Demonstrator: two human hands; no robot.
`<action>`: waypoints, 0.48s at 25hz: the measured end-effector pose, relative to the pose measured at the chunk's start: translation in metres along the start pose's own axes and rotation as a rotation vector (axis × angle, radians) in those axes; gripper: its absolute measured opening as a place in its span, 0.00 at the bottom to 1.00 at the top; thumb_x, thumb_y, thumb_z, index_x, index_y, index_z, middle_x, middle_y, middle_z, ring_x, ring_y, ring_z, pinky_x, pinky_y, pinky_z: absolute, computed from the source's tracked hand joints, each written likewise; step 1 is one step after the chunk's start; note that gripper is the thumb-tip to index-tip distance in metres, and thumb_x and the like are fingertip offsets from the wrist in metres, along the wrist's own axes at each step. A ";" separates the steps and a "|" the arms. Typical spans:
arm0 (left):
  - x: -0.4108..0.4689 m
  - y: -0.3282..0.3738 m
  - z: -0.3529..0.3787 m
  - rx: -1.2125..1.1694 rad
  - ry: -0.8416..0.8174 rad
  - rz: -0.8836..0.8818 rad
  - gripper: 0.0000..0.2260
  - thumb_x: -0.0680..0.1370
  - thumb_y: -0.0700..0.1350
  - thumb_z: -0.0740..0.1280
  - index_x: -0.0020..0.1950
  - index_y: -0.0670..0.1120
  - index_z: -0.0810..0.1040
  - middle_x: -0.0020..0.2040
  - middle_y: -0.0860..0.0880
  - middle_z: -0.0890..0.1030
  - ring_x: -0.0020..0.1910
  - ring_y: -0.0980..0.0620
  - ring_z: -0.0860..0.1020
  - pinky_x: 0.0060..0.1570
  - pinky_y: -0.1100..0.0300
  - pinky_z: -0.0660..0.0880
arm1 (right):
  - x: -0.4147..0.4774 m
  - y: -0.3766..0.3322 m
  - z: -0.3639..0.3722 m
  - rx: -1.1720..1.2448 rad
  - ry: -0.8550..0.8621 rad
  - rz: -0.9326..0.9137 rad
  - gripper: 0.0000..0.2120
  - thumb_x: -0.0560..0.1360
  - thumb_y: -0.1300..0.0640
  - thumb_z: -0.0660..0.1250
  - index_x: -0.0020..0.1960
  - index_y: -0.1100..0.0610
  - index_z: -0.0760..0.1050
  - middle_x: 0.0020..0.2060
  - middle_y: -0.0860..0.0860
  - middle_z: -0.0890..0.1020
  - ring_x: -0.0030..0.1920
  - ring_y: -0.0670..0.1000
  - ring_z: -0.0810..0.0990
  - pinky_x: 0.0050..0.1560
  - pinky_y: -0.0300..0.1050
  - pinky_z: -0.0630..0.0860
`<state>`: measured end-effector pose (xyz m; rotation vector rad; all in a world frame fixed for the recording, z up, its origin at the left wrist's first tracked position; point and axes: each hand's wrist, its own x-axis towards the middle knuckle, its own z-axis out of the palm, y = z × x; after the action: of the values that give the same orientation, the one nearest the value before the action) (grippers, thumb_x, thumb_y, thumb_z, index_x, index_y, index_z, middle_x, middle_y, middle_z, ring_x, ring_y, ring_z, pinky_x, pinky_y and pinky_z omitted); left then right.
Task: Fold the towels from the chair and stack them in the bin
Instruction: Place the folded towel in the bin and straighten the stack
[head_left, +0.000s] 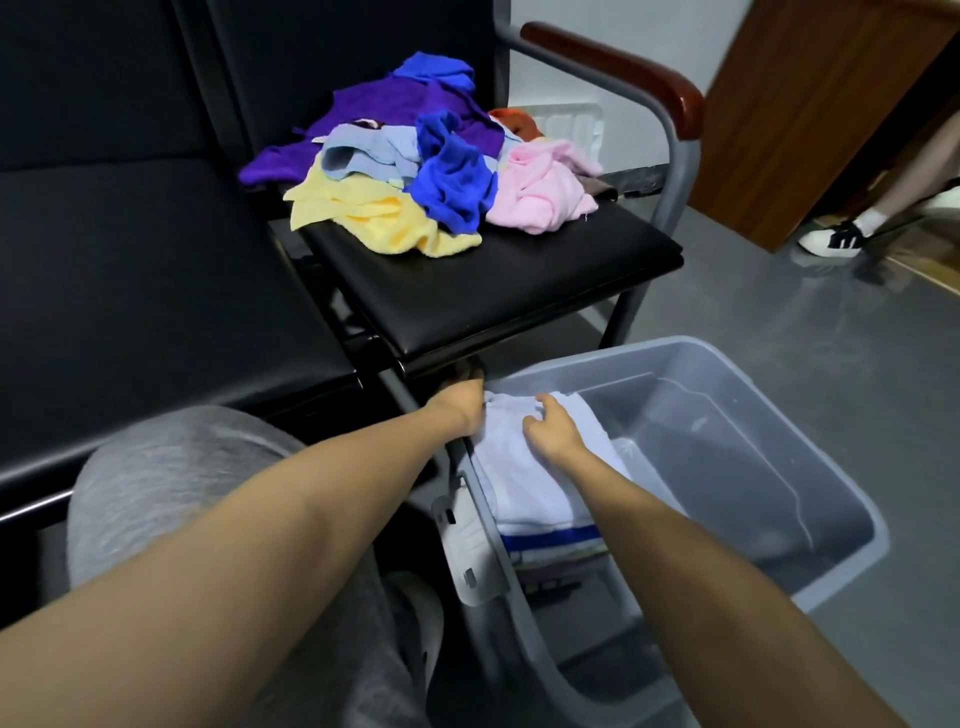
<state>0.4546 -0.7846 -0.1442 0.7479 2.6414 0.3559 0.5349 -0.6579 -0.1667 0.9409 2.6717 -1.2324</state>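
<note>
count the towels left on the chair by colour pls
purple towel: 1
blue towels: 2 separate bunches
pale blue towel: 1
yellow towel: 1
pink towel: 1
orange towel: 1
brown towel: 1, only an edge shows
Total: 8 in view; more may be buried.

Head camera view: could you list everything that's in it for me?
Chair: one, black seat, grey frame, brown armrest.
Loose towels: several, purple, blue, light blue, yellow, pink, piled on the chair seat.
Bin: one, grey, on the floor beside the chair.
Folded towels: one stack, white on top, inside the bin.
Wooden panel: one, brown, upper right.
Shoe: one, white and black, another person's, far right.
Trouser knee: one, grey, lower left.
Left hand: at the stack's far corner, fingers hidden.
Right hand: resting on top of the stack.
</note>
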 end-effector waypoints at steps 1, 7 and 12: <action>0.000 0.000 -0.001 -0.020 0.041 0.005 0.22 0.79 0.46 0.61 0.71 0.40 0.63 0.71 0.40 0.67 0.69 0.42 0.67 0.65 0.56 0.64 | 0.003 -0.003 -0.002 0.004 0.008 0.016 0.24 0.78 0.59 0.58 0.73 0.60 0.61 0.68 0.59 0.71 0.67 0.59 0.70 0.64 0.45 0.65; -0.004 0.006 -0.013 0.009 -0.015 -0.026 0.16 0.75 0.46 0.67 0.60 0.40 0.73 0.60 0.42 0.77 0.59 0.44 0.76 0.52 0.57 0.72 | 0.010 -0.025 -0.011 0.073 0.036 0.130 0.25 0.81 0.57 0.55 0.75 0.63 0.55 0.71 0.60 0.66 0.69 0.59 0.67 0.62 0.44 0.65; -0.010 0.019 -0.017 0.210 -0.529 -0.150 0.19 0.77 0.46 0.65 0.65 0.38 0.74 0.64 0.40 0.76 0.54 0.45 0.77 0.46 0.58 0.74 | 0.009 -0.021 -0.007 0.081 0.013 0.199 0.20 0.79 0.52 0.58 0.64 0.65 0.69 0.62 0.60 0.76 0.62 0.60 0.74 0.56 0.44 0.68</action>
<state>0.4637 -0.7770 -0.1195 0.5987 2.2266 -0.1490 0.5176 -0.6589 -0.1499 1.1958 2.4803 -1.3022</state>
